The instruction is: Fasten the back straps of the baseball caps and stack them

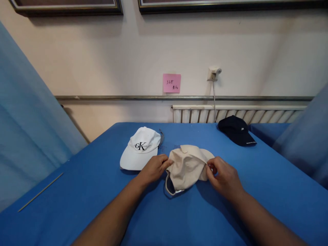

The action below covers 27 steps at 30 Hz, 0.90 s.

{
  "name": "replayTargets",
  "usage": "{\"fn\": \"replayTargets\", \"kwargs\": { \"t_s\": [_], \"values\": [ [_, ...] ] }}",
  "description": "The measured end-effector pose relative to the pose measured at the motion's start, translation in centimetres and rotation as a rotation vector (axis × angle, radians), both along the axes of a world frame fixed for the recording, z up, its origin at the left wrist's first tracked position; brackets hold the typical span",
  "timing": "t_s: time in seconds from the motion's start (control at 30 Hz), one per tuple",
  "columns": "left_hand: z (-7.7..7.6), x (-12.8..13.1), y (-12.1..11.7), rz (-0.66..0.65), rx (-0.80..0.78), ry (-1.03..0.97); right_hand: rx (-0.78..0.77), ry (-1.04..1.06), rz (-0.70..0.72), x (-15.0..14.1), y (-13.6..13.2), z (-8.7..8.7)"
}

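A beige cap (186, 167) lies crumpled on the blue table (102, 191) in front of me. My left hand (153, 168) pinches its left edge with closed fingers. My right hand (223, 177) grips its right edge, fingers curled round the fabric. A white cap (139, 150) with black letters sits just left of the beige one, close to my left hand. A dark navy cap (237, 131) rests at the far right of the table, apart from both hands.
Blue curtains (28, 130) hang at left and right. A thin grey rod (41, 192) lies near the table's left edge. Behind the table are a white radiator (241, 114), a metal rail, a pink note (171, 83) and a wall plug with cord.
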<state>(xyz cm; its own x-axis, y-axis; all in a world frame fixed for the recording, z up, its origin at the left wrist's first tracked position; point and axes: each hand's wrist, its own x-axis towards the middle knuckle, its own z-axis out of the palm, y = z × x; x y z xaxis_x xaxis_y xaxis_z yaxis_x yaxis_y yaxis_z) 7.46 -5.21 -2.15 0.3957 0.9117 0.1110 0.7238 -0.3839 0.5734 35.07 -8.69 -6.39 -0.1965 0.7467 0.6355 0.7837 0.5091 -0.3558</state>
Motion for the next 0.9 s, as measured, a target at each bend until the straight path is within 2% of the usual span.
{"fn": "replayTargets", "kwargs": {
  "t_s": [0.1,0.23,0.3,0.47,0.6,0.7,0.8,0.9],
  "values": [
    [-0.8,-0.4,0.8,0.102,0.038,-0.026,0.005,-0.116,0.086,-1.0,-1.5,0.8],
    [-0.5,-1.0,0.9,0.189,0.077,-0.115,-0.107,-0.202,0.142,-2.0,-1.5,0.0],
    [0.1,-1.0,0.5,0.152,0.087,-0.147,-0.131,-0.202,0.145,-2.1,-1.1,-0.6],
    [0.9,0.0,-0.9,-0.044,0.072,-0.13,-0.099,-0.136,0.14,-2.0,-0.7,-1.0],
    [1.0,0.7,-1.4,-0.098,0.084,-0.118,-0.058,-0.054,0.155,-2.2,-1.1,-0.7],
    [1.5,0.3,-1.3,-0.1,0.13,-0.189,-0.108,0.086,0.18,-2.0,-0.8,-0.8],
    [1.9,-0.4,-0.9,-0.098,0.15,-0.191,-0.193,0.313,0.074,-1.0,0.7,-1.6],
    [1.8,-0.9,-0.5,-0.091,0.17,-0.145,-0.265,0.453,-0.174,0.9,3.2,-3.1]
  ]
}}
